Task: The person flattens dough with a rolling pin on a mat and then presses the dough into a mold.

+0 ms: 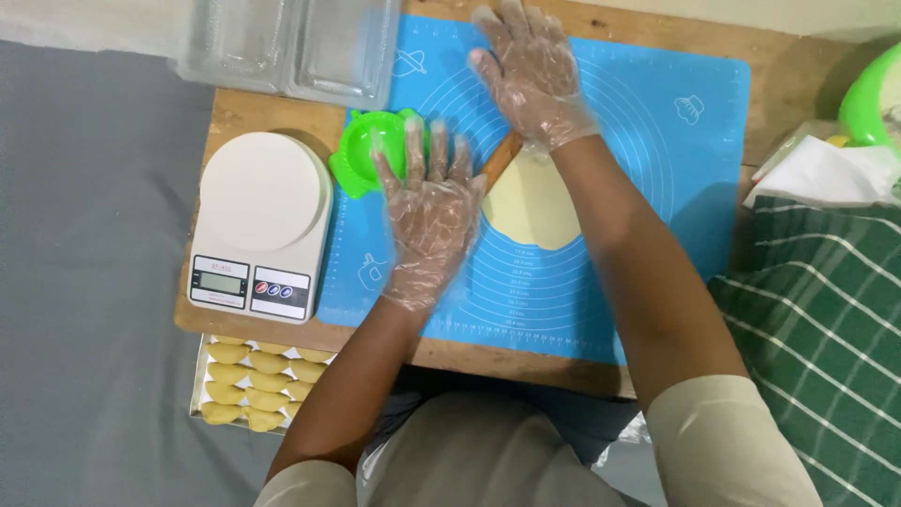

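the rolling pin [500, 157] under flat, open hands [432, 211] could skid and tear the dough [533, 207] mid-worktop.

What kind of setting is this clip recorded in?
Likely a home baking or pastry workspace: a blue silicone mat with rolled dough, a white kitchen scale, and a tray of shaped pastries.
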